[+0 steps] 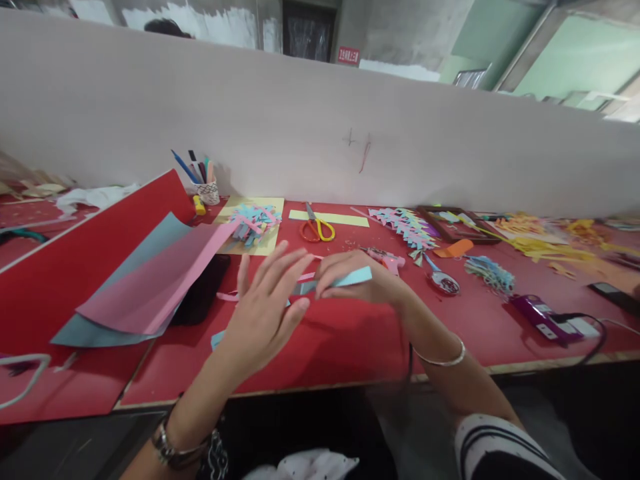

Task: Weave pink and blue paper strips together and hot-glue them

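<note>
My right hand (pixel 353 277) is closed on a light blue paper strip (pixel 354 277), whose end sticks out past the fingers. My left hand (pixel 270 307) is raised with its fingers spread, just left of the strip, and holds nothing I can see. Pink paper strips (pixel 227 296) lie partly behind the hands. A small blue paper piece (pixel 217 340) shows beside my left wrist. Beyond the hands, scissors (pixel 317 229) with red and yellow handles rest on the red table (pixel 330 360). A pink glue gun (pixel 393 261) lies behind my right hand, partly hidden.
Pink and blue paper sheets (pixel 150 287) lean at the left over a black object (pixel 203 293). Cut strips (pixel 253 223) lie on yellow paper near a pen cup (pixel 207 192). At right are a spoon (pixel 444 281), a blue paper fringe (pixel 490 275) and a purple power strip (pixel 545 320).
</note>
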`<move>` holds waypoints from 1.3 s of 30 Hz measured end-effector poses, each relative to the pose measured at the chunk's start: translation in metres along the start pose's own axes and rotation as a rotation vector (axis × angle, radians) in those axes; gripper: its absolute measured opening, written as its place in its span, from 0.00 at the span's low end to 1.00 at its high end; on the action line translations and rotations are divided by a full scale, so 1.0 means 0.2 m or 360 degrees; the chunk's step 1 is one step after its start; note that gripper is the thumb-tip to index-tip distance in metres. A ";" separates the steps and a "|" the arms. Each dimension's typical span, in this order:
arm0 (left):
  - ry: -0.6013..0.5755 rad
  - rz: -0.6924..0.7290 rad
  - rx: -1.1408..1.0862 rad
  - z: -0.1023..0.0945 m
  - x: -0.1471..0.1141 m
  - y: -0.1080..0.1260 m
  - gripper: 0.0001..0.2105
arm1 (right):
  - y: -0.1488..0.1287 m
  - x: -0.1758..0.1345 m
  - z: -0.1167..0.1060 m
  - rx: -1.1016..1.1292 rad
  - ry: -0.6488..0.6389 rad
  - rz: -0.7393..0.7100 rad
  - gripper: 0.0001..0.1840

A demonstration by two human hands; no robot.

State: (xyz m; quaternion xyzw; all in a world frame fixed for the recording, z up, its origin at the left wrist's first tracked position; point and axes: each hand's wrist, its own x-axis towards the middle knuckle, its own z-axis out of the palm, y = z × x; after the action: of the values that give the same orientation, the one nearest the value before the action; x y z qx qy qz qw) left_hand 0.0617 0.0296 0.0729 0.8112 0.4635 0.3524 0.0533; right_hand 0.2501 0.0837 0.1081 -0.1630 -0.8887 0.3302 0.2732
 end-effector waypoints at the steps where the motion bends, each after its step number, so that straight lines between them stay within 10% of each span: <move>1: -0.0109 -0.0024 -0.0132 0.01 0.01 0.02 0.19 | -0.02 -0.02 0.01 0.0050 -0.0007 -0.0016 0.06; 7: -0.0571 -0.0477 -0.0916 0.06 0.00 0.03 0.19 | 0.01 -0.16 0.03 0.0510 0.0210 0.0110 0.07; 19: -0.0559 -0.0745 -0.0837 0.02 -0.05 -0.23 0.17 | 0.22 -0.33 0.03 0.0845 0.1072 0.0483 0.20; 30: -0.0631 -0.0823 -0.0923 0.05 -0.01 -0.22 0.14 | 0.02 -0.16 0.12 0.0298 0.0067 0.0383 0.12; 39: -0.0843 -0.0461 -0.1121 0.08 -0.03 -0.20 0.21 | 0.04 -0.09 0.24 -0.0683 -0.0169 0.0411 0.15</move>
State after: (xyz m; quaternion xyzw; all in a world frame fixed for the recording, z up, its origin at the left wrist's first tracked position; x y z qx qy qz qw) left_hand 0.0413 0.0510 0.0408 0.7327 0.3947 0.2581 0.4907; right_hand 0.2378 0.0575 0.0658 -0.3118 -0.9234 0.1743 0.1408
